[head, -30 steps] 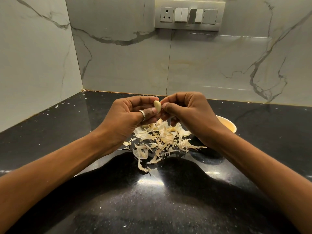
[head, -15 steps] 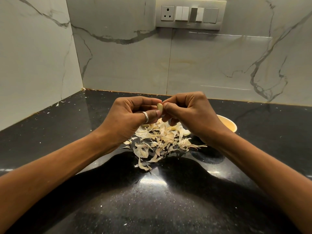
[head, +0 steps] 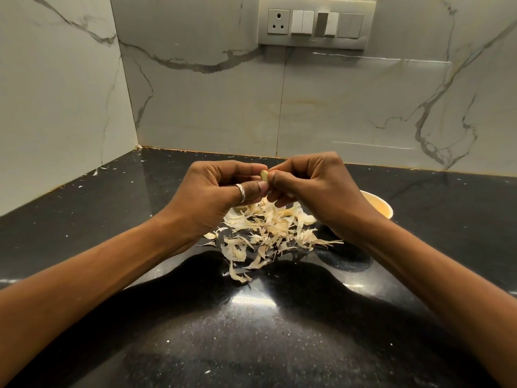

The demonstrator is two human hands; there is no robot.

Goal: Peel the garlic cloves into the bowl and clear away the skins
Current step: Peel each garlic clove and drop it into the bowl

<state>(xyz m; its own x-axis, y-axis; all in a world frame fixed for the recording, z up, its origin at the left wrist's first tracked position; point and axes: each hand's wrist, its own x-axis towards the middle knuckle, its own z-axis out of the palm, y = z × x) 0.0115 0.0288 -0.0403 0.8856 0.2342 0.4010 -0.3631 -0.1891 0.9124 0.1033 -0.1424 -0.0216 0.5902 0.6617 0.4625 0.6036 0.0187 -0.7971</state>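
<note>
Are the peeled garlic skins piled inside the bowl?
No, the garlic skins lie heaped on the black countertop, beside the bowl rather than in it.

Worktop (head: 84,233) set in a corner: side wall (head: 56,93) to the left, back wall (head: 209,107) behind. A heap of skins (head: 268,231) lies on the worktop at centre, with stray flecks (head: 96,170) nearer the side wall. Above the heap the left hand (head: 218,191) and right hand (head: 313,186) meet, the garlic clove (head: 264,175) pinched between their fingertips. The bowl (head: 377,205) stands right of the heap, behind the right wrist — partly hidden by it. A switch panel (head: 314,22) sits on the back wall, above the hands.
</note>
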